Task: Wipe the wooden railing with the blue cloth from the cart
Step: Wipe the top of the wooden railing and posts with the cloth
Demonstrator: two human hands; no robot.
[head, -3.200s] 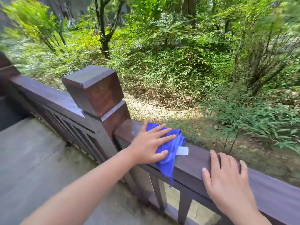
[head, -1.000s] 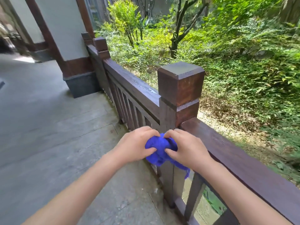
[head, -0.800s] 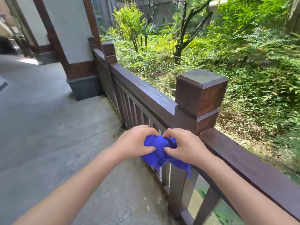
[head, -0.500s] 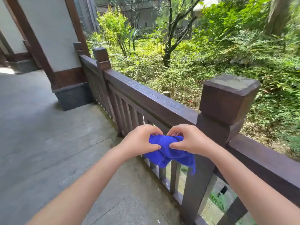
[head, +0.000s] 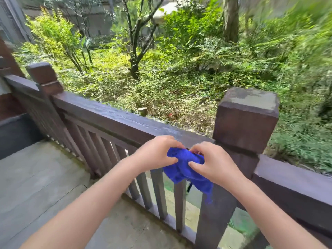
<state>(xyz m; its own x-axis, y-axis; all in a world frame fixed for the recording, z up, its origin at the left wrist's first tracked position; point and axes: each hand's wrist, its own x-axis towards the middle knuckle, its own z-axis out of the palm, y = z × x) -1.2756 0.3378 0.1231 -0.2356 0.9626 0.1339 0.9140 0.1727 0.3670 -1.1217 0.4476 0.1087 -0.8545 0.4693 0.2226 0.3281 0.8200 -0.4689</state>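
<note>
A dark brown wooden railing (head: 115, 121) runs from the left edge to the lower right, with a square-capped post (head: 246, 121) right of centre. The blue cloth (head: 183, 169) is bunched up in the air just in front of the rail, left of that post, with a corner hanging down. My left hand (head: 156, 153) grips its left side and my right hand (head: 213, 164) pinches its right side. The cloth does not touch the rail top. No cart is in view.
A second capped post (head: 43, 76) stands at the far left. Vertical balusters (head: 107, 157) fill the gap under the rail. Grey stone paving (head: 36, 187) lies on my side; dense green bushes and a thin tree (head: 134, 51) lie beyond the railing.
The cloth went from lying flat on the rail under my left hand to being bunched between both hands. My view has swung right, so the near post now stands right of my hands.
</note>
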